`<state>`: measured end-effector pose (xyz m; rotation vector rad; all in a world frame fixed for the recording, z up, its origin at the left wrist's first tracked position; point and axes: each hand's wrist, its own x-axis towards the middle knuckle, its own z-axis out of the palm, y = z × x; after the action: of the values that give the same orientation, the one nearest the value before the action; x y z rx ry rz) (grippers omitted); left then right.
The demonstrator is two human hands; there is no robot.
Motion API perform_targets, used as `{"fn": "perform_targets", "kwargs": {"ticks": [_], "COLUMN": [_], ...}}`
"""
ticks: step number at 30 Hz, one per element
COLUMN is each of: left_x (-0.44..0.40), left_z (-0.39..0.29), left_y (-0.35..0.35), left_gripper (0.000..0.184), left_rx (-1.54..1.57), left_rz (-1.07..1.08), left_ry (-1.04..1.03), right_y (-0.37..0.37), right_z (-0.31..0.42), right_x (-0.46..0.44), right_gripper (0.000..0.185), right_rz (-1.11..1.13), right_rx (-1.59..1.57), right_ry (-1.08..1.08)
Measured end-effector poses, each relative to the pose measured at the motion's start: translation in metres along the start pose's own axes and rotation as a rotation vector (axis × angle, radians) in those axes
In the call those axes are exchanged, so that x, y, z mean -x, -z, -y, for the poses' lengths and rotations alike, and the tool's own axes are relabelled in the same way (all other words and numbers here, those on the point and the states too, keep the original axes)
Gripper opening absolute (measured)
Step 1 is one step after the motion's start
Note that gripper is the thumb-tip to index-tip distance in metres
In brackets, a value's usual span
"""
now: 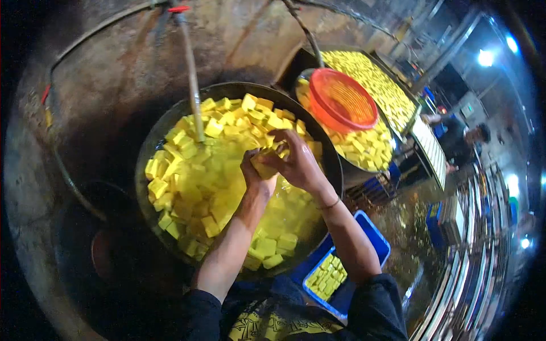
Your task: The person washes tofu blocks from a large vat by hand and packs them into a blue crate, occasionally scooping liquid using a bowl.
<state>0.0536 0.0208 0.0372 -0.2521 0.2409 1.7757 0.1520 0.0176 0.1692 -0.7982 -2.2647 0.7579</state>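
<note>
Several yellow blocks (211, 226) lie in yellow liquid inside a large round vat (149, 133). Over the vat, my left hand (259, 173) is closed round a yellow block (265, 165). My right hand (298, 162) is at the same block from the right, its fingers bent against it and partly hiding it. Both hands are above the liquid, close together. A pipe (193, 85) reaches down into the vat beyond my hands.
An orange basket (344, 99) rests on a second vat of yellow blocks (364, 149). A blue crate (372, 227) with small yellow pieces stands right of my vat. Behind are a tray of yellow pieces (369, 77), a person (455, 139) and stacked boards (460, 290).
</note>
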Motion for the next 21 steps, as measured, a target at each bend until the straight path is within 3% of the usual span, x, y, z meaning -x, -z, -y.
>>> {"fn": "perform_targets", "kwargs": {"ticks": [2,3,4,5,6,8,11,12,14,15,16,18,20,21], "left_x": [0.012,0.050,0.050,0.050,0.051,0.070,0.082,0.099,0.126,0.131,0.133,0.115,0.122,0.122], "left_z": [0.029,0.041,0.058,0.080,0.107,0.165,0.275,0.301,0.343,0.359,0.360,0.360,0.333,0.324], "left_y": [-0.013,-0.064,-0.057,-0.057,-0.059,-0.073,-0.046,-0.040,-0.021,-0.004,0.005,0.043,0.008,0.000], "left_gripper": [0.012,0.014,0.031,0.035,0.040,0.042,0.062,0.070,0.084,0.092,0.083,0.062,0.048,0.049], "left_rx": [-0.014,-0.070,-0.179,-0.288,-0.398,-0.796,-1.302,-1.487,-1.624,-1.620,-1.644,-1.260,-1.191,-1.228], "left_rz": [0.199,-0.045,0.117,0.174,0.234,0.269,0.269,0.270,0.171,0.122,0.175,0.333,0.362,0.404], "left_ry": [0.056,0.100,0.163,0.171,0.184,-0.017,-0.131,-0.114,0.174,0.211,0.180,0.135,0.089,-0.079], "right_y": [0.022,0.038,0.056,0.081,0.097,0.147,0.179,0.184,0.191,0.183,0.174,0.134,0.098,0.078], "right_z": [-0.010,-0.018,-0.026,-0.026,-0.028,-0.004,-0.056,-0.067,-0.106,-0.146,-0.171,-0.242,-0.319,-0.362], "right_x": [0.014,0.024,0.037,0.049,0.067,0.113,0.207,0.237,0.300,0.341,0.367,0.423,0.464,0.480], "right_gripper": [0.070,0.077,0.084,0.104,0.098,0.087,0.069,0.064,0.057,0.052,0.046,0.037,0.031,0.031], "right_rz": [-0.115,-0.097,-0.074,0.061,0.135,0.090,-0.180,-0.329,-0.444,-0.517,-0.519,-0.752,-0.665,-0.591], "right_rx": [0.221,0.262,0.300,0.069,-0.365,-0.737,-0.866,-0.962,-1.052,-1.203,-1.274,-1.359,-1.412,-1.391], "right_ry": [-0.014,-0.067,-0.124,-0.258,-0.345,-0.480,-0.430,-0.391,-0.477,-0.564,-0.577,-0.901,-1.086,-1.129]}}
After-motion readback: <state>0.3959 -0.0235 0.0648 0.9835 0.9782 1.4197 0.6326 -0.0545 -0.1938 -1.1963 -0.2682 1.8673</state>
